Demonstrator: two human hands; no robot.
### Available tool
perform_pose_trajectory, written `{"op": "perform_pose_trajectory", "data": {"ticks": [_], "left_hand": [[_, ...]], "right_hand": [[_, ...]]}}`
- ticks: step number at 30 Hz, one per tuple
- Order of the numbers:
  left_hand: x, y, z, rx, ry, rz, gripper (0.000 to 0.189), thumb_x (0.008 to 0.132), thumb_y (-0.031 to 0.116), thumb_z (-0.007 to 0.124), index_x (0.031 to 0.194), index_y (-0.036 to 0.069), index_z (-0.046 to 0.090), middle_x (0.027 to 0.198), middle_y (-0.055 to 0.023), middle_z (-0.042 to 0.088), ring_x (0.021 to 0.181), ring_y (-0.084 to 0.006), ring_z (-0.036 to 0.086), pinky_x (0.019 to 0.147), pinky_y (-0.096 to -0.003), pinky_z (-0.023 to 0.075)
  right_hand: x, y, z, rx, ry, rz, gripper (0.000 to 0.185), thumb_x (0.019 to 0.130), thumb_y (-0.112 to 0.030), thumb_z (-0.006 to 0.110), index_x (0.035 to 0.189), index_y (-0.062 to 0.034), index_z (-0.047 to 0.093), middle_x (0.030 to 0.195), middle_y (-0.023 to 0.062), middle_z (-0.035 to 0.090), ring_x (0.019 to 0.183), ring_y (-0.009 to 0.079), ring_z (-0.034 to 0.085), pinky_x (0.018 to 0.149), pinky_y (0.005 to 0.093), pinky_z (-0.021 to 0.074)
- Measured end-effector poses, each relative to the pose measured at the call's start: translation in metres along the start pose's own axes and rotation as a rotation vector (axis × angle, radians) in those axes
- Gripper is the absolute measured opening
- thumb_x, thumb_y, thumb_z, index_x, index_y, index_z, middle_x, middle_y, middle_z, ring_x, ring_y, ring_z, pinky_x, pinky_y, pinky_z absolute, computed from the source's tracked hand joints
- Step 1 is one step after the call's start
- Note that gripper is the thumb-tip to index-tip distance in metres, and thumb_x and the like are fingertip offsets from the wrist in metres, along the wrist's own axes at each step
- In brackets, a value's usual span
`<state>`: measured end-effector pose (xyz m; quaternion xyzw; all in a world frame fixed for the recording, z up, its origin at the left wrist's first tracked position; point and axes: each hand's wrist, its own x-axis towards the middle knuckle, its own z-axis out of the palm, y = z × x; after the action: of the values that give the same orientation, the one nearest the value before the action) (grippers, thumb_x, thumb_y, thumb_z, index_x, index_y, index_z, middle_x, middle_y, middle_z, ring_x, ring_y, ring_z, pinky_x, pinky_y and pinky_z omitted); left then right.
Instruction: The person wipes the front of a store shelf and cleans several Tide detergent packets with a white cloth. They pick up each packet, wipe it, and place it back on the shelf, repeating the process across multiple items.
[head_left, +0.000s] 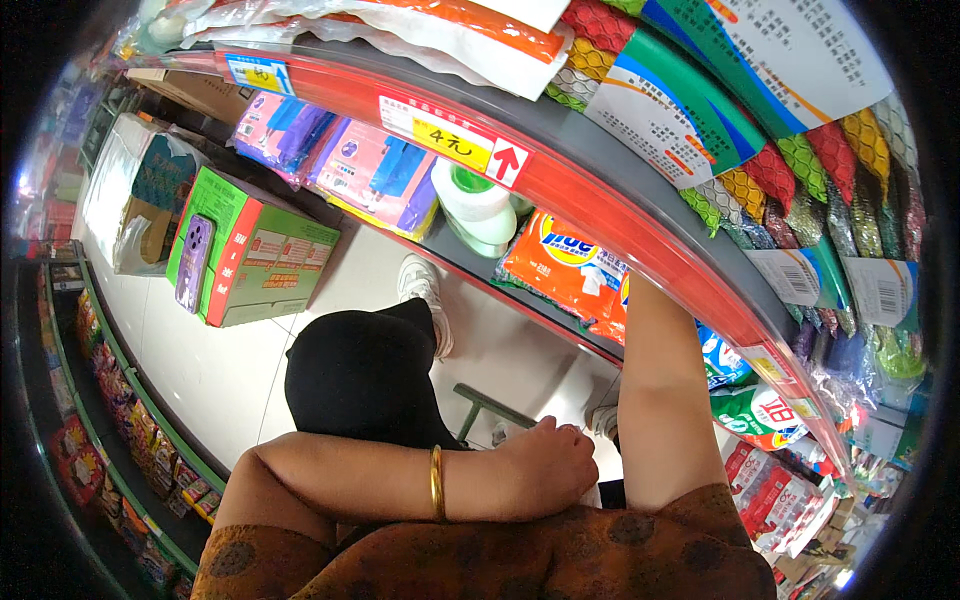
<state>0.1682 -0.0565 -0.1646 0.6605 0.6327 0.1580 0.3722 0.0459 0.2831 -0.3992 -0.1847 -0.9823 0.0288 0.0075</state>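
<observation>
My left hand is curled in front of my body, below a gold bangle. Something whitish shows beside its fingers, and whether it holds this I cannot tell. My right forearm reaches under the red-edged shelf, which hides the right hand. Left of that forearm, orange Tide detergent bags lie on the lower shelf. On its other side are a blue bag and a green-and-white detergent bag. White rolls and packs with purple contents stand farther left.
A green carton with a purple phone against its side stands on the tiled floor. Behind it is a plastic-wrapped box. Netted scouring items fill the upper shelf. Snack racks line the left, and a red-and-white bottle pack is low right.
</observation>
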Motion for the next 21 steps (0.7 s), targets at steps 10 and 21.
{"op": "perform_pose_trajectory", "data": {"ticks": [10, 21], "left_hand": [[0.010, -0.004, 0.003, 0.027, -0.019, -0.041, 0.025, 0.088, 0.019, 0.055, 0.104, 0.001, 0.063, 0.102, -0.0141, 0.064, 0.096, -0.0275, 0.065, 0.076, -0.0408, 0.0523], [0.021, -0.014, 0.004, 0.015, -0.083, -0.123, 0.021, 0.087, 0.014, 0.059, 0.104, 0.006, 0.068, 0.109, -0.0138, 0.064, 0.105, -0.0313, 0.063, 0.087, -0.0434, 0.0496]], "right_hand": [[-0.002, 0.007, 0.006, -0.013, 0.029, -0.008, 0.033, 0.091, -0.029, 0.054, 0.116, -0.0077, 0.062, 0.116, 0.0169, 0.063, 0.110, 0.0379, 0.056, 0.095, 0.0494, 0.0443], [-0.065, 0.048, -0.025, -0.073, 0.250, -0.036, 0.025, 0.091, -0.020, 0.057, 0.109, -0.0055, 0.064, 0.107, 0.0181, 0.066, 0.103, 0.0386, 0.059, 0.091, 0.0487, 0.0465]]}}
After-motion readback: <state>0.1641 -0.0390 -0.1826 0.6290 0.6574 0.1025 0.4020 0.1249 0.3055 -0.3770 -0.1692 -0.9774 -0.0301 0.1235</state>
